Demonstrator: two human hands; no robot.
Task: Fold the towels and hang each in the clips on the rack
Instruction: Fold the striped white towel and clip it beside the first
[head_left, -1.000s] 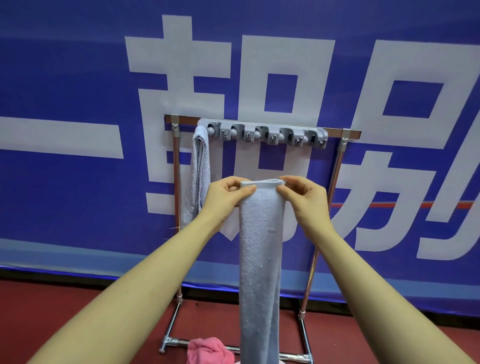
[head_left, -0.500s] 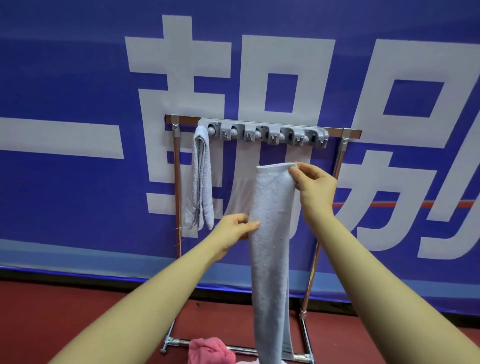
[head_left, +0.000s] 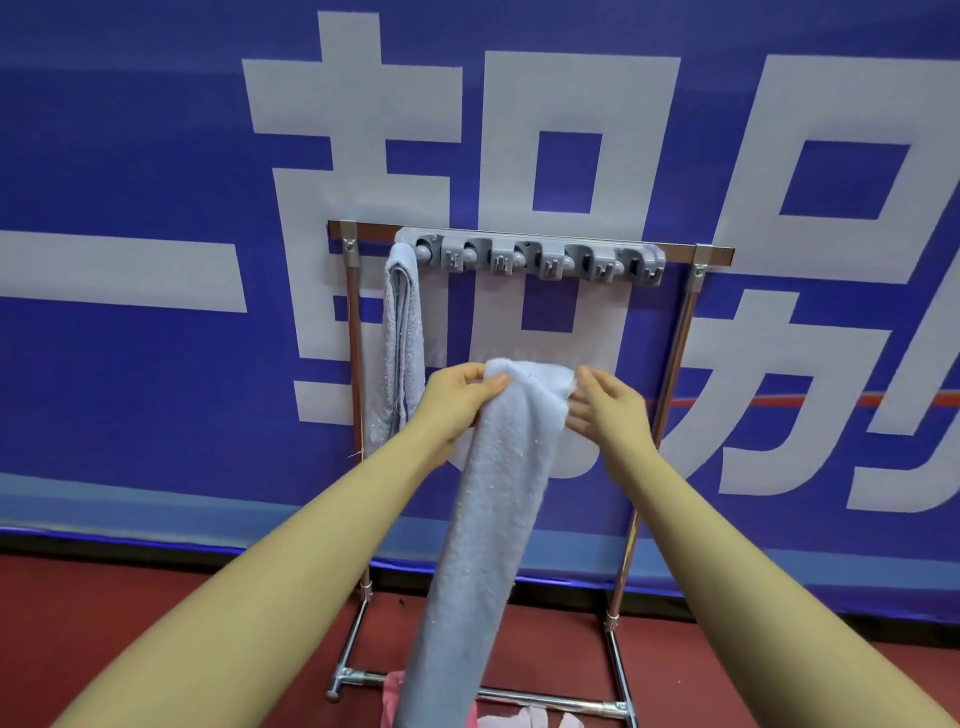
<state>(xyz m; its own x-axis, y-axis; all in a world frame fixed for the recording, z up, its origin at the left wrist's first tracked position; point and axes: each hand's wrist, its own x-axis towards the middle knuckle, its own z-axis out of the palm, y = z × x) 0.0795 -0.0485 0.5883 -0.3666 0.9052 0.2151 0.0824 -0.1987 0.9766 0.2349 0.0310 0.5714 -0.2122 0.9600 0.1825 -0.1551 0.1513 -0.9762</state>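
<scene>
**Folded blue towel held up below the clip bar**

The pale blue towel (head_left: 488, 499) hangs as a long, narrow folded strip, its rounded top fold bunched between the two hands. The left hand (head_left: 457, 402) pinches the top left corner, thumb across the front and fingers (head_left: 467, 375) curled behind the cloth. The right hand (head_left: 610, 410) sits just beside the top right corner with its fingers (head_left: 584, 418) spread loosely against the towel's edge; whether they actually grip the cloth is hard to tell. The pile looks nubby terry, soft and thick at the fold.

Above the fingers lies open room, then the grey plastic clip bar (head_left: 540, 257) with its row of rounded clips, all but the leftmost free. Up and to the left of the left fingers, a second blue towel (head_left: 402, 338) hangs folded from that leftmost clip, apart from the held one. The clip bar is fixed to the rack (head_left: 680, 332), a frame of shiny metal tubes whose uprights stand outside both hands.

Far below the fingers, the towel's lower end runs out of the frame's bottom edge, hiding most of the pink towel (head_left: 393, 693) and pale cloth (head_left: 519, 718) lying by the rack's base rail on the red floor (head_left: 130, 613). Behind everything hangs a blue banner (head_left: 130, 156) with large white characters.
</scene>
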